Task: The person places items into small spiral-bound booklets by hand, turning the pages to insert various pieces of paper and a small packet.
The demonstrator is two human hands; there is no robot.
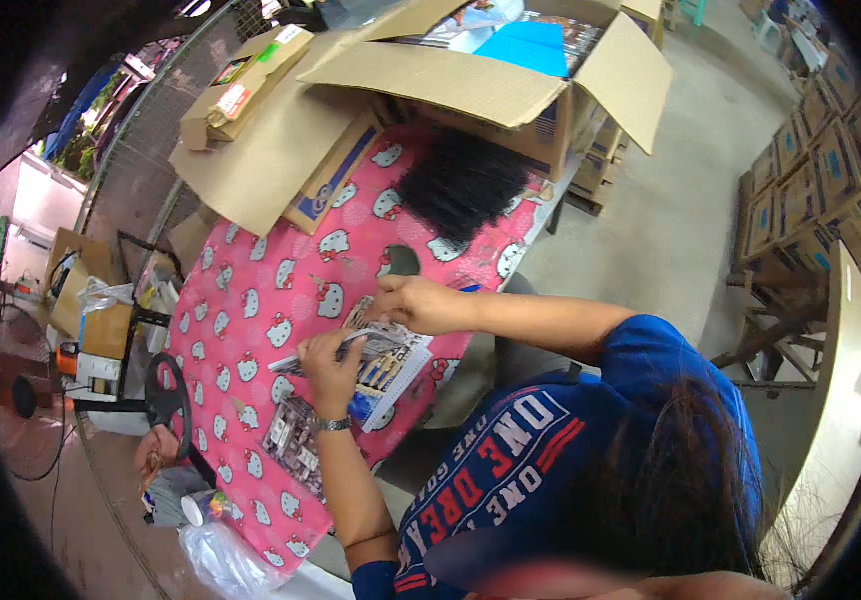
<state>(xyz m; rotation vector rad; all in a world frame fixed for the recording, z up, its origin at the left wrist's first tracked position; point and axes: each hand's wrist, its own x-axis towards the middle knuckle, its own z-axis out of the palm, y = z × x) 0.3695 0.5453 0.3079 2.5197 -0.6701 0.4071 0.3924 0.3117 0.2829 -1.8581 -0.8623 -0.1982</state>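
So the card [383, 362] lay on the pink cloth [251, 300] near the table's front edge, both hands on it. The left hand [329, 365] was curled around the card's left side, fingers closed on it, and the right hand [413, 303] pinched down at its top edge. Whether anything small sat between those fingertips, I couldn't tell. My take: keep the card flat and pinned with the left, and work slowly with the right. A heap of black pieces [461, 182] sat further back, beside the open cardboard box [491, 90].

Packing workshop, stacked cartons [831, 170], open box [511, 80]
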